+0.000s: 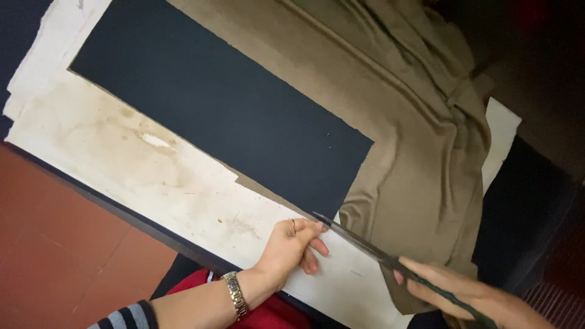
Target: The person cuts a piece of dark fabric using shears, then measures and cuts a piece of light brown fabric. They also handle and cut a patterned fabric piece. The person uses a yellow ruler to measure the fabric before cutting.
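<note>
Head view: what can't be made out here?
- Scissors: handles hidden inside the right hand; blade tips blurred, so open or closed is unclear.
- Right hand: wrist cut off by the bottom edge.
- Khaki fabric: its top runs past the frame edge.
- Left hand: fingertips curl under; what they pinch is unclear.
</note>
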